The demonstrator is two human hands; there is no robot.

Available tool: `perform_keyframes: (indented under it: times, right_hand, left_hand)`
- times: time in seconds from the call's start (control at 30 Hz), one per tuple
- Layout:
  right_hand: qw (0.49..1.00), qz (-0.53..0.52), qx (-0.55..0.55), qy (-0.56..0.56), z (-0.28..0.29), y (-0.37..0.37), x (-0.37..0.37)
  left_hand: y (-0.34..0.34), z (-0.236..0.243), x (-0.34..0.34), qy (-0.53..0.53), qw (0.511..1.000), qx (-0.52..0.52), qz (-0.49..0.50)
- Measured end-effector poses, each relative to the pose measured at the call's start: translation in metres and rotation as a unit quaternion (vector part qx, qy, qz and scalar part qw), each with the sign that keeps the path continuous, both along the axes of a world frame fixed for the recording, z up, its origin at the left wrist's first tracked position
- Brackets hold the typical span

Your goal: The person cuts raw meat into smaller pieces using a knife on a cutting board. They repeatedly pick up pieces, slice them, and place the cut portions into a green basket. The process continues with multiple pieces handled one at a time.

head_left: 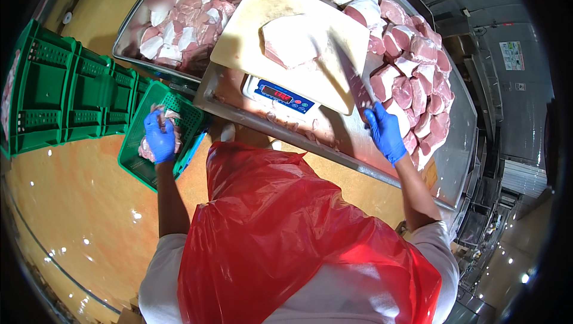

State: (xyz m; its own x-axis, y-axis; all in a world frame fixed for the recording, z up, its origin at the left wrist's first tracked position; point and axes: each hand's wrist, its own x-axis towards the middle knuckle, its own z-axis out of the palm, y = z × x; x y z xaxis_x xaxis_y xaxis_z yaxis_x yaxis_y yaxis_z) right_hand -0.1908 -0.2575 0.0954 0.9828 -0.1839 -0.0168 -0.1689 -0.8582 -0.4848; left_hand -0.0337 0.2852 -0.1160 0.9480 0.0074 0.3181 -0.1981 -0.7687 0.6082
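Observation:
My left hand (pixel 160 137), in a blue glove, reaches down into a green plastic basket (pixel 190 115) and grips a pink piece of raw meat (pixel 145 148) among others lying there. My right hand (pixel 385 131), also blue-gloved, is closed on the handle of a large knife (pixel 353 74) whose blade lies across the cream cutting board (pixel 250 31). A big slab of pale meat (pixel 292 40) rests on that board, just left of the blade. The board sits on a digital scale (pixel 280 94) with a blue front panel.
Several cut meat pieces (pixel 412 67) are heaped on the steel table (pixel 459 145) at the right. A metal tray (pixel 128 31) of meat chunks stands at the upper left. Stacked green crates (pixel 65 91) line the left on an orange floor. A red plastic apron (pixel 268 222) covers my front.

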Motion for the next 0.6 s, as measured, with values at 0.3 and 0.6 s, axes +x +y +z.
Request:
perform_keyframes:
  times: [0.3, 0.6]
  right_hand:
    - [0.78, -0.159, 0.58, -0.175, -0.04, 0.125, 0.195]
    - [0.78, -0.033, 0.565, -0.267, 0.016, 0.097, 0.162]
  left_hand:
    - [0.049, 0.0, 0.02, 0.154, 0.976, 0.106, -0.113]
    - [-0.096, 0.116, 0.09, 0.0, 0.989, -0.008, -0.147]
